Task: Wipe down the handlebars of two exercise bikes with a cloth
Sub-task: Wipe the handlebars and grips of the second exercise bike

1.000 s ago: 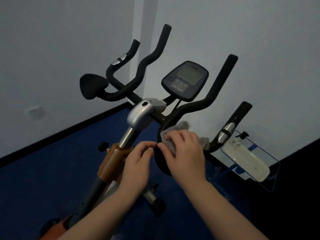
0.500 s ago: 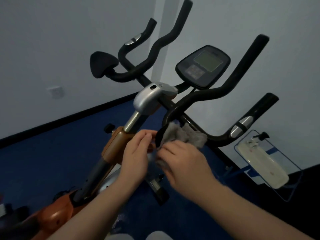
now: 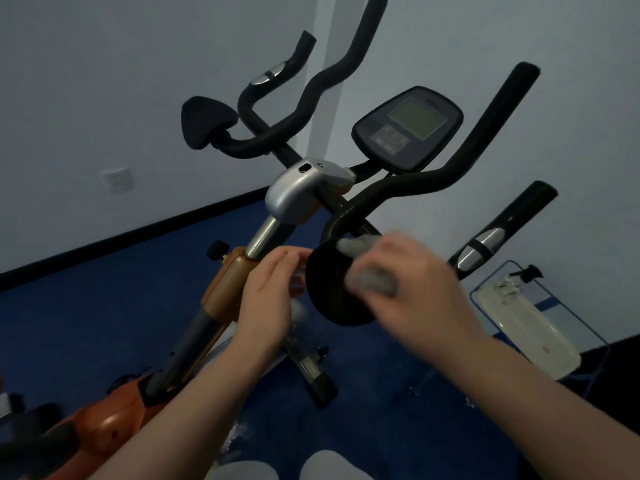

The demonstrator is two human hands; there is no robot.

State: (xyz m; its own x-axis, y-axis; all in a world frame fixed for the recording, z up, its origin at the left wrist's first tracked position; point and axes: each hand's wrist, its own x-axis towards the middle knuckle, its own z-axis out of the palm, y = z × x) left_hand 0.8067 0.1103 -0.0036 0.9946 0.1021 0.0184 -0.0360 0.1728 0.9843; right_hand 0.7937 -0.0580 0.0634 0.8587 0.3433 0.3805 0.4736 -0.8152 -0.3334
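Wiping of the round elbow pad [image 3: 337, 299] is in hand: a grey cloth [image 3: 369, 271] is gripped by the right hand [image 3: 412, 289]; the left hand [image 3: 273, 289] is curled beside the pad, its grasp not discernible. Next, the curved handlebar [image 3: 408, 188] probably needs wiping.

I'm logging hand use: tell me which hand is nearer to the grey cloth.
Right. The right hand grips the grey cloth against the round black elbow pad; the left hand is across that pad, at its left edge, off the cloth.
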